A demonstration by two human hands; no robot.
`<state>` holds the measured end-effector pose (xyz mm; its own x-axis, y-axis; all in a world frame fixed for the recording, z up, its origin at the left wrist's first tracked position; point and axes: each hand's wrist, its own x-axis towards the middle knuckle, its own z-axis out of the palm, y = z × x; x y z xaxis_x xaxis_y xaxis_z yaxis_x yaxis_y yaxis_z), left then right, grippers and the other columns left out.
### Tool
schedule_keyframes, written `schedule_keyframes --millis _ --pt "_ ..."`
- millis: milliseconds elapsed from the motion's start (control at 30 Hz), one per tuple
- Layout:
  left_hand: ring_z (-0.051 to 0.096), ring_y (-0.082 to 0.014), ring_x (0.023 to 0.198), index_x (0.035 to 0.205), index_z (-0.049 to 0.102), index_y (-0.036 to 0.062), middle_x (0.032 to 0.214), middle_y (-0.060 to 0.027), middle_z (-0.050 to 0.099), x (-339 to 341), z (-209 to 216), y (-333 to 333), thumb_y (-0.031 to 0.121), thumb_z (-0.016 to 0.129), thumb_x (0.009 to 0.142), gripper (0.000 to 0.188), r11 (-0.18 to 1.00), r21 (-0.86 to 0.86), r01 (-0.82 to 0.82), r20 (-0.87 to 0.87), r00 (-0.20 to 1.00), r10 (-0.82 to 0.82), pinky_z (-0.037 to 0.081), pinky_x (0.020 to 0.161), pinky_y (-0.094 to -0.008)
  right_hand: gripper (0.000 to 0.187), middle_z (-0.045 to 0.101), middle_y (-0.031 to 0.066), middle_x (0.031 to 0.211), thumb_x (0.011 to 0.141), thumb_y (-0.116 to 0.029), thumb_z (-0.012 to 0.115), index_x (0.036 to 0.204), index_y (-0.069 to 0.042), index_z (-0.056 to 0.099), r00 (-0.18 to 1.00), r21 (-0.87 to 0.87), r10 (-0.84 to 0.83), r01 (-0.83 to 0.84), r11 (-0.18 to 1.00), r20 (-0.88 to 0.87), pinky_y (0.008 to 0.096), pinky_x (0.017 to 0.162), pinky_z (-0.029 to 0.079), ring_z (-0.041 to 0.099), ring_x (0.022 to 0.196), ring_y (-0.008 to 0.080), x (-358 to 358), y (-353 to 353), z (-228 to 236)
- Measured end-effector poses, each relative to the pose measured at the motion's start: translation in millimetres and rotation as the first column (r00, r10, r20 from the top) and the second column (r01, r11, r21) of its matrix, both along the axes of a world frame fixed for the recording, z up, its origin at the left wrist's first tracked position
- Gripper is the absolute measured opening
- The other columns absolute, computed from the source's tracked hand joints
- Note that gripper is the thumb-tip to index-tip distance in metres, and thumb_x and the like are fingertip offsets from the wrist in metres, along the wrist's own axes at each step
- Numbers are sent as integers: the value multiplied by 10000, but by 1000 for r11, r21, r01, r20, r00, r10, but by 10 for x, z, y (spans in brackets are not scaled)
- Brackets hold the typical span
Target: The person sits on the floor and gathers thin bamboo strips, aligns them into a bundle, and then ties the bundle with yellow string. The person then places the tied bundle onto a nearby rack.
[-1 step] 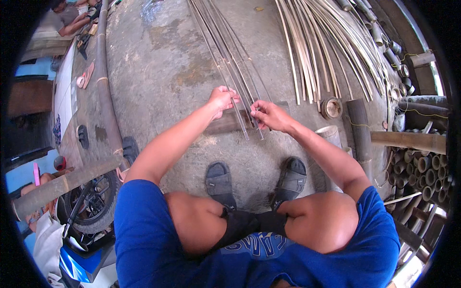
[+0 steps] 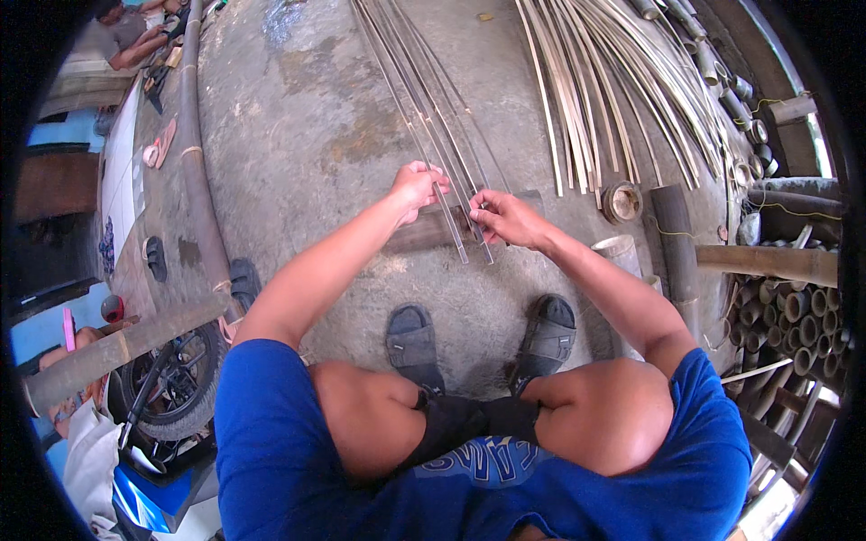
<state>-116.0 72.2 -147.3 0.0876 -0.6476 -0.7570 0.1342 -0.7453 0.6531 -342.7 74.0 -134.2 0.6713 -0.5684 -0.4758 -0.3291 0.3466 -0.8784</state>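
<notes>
I squat in a blue shirt and dark sandals over a concrete floor. Several long thin bamboo strips [image 2: 424,99] run away from me, their near ends resting across a short wooden block [image 2: 417,234]. My left hand [image 2: 417,187] grips the strips from the left, fingers curled over them. My right hand [image 2: 505,218] pinches the near end of one strip just to the right, close to the left hand. The strip ends stick out slightly past both hands toward my feet.
A fan of pale bamboo strips [image 2: 613,81] lies at the upper right. Cut bamboo tubes [image 2: 677,230] and stacked poles [image 2: 794,307] stand at the right. A long bamboo pole [image 2: 194,162] runs along the left, near loose sandals [image 2: 242,279], a motorbike wheel [image 2: 171,397] and another person [image 2: 126,36].
</notes>
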Motion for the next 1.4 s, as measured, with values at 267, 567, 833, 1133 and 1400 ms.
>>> schedule_keyframes --millis 267,567,833,1133,1400 --pt "598 -169 835 1124 567 73 978 -39 619 1 143 -106 245 569 1005 210 988 -123 -90 -194 979 65 534 735 -346 219 618 26 858 997 -238 575 1135 -71 547 992 174 -103 89 981 74 278 605 543 616 715 107 104 -46 28" --pt "598 -162 903 1205 579 58 1025 -53 629 -3 23 -179 307 584 997 324 991 -131 -35 68 997 44 524 790 -353 122 586 -54 822 943 -211 670 936 -117 593 999 121 18 -22 992 34 198 611 477 550 696 49 -31 -300 216" --pt "609 -147 927 1107 598 104 1040 -49 640 -142 -198 -303 251 659 948 225 990 74 122 110 985 -130 509 798 -319 100 549 -88 767 923 -205 686 919 -149 603 994 45 -98 95 994 51 186 609 408 496 678 16 -444 -640 535" --pt "639 -142 846 986 581 130 917 -7 631 -123 113 -110 184 653 957 94 985 -49 167 -289 941 -174 546 771 -316 128 591 -19 823 935 -203 653 948 -92 591 999 161 -29 32 986 -20 256 633 498 556 704 78 -274 -275 37" --pt "658 -150 866 1002 600 105 937 -24 643 -67 205 -75 173 636 967 84 980 -74 182 -298 934 -196 552 774 -298 143 604 -17 844 932 -220 665 965 -100 593 997 225 -67 58 973 34 251 643 496 563 729 75 -168 -236 45"
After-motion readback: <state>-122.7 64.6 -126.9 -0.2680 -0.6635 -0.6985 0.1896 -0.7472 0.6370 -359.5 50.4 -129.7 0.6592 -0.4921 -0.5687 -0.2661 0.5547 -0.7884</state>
